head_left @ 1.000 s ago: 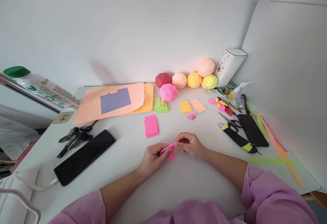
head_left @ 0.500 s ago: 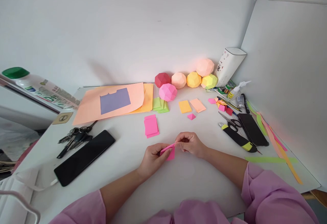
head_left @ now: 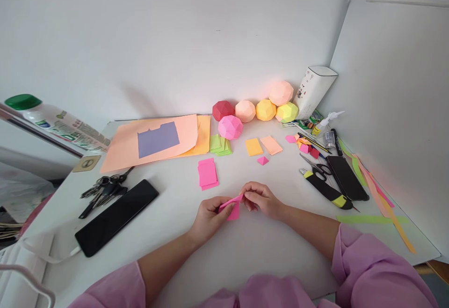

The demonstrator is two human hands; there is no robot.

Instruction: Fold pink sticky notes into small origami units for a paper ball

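Both my hands meet at the middle of the white table (head_left: pixel 182 261) over a small pink paper piece (head_left: pixel 233 208). My left hand (head_left: pixel 209 218) pinches its left side, fingers closed. My right hand (head_left: pixel 261 199) pinches the raised upper edge, fingers curled. A stack of pink paper squares (head_left: pixel 207 173) lies just beyond my left hand. A small folded pink unit (head_left: pixel 263 160) sits past my right hand.
Several paper polyhedron balls (head_left: pixel 230 127) line the back wall. Orange sheets (head_left: pixel 154 139), green squares (head_left: pixel 220 143), orange squares (head_left: pixel 254 147), a black phone (head_left: pixel 117 216) and keys (head_left: pixel 102 189) lie left and centre. Scissors (head_left: pixel 317 169), another phone (head_left: pixel 347 178), a glue bottle (head_left: pixel 324 123) and paper strips (head_left: pixel 386 205) sit right.
My hands have barely shifted; the right fingers have worked slightly along the raised pink edge. Nothing else has moved.
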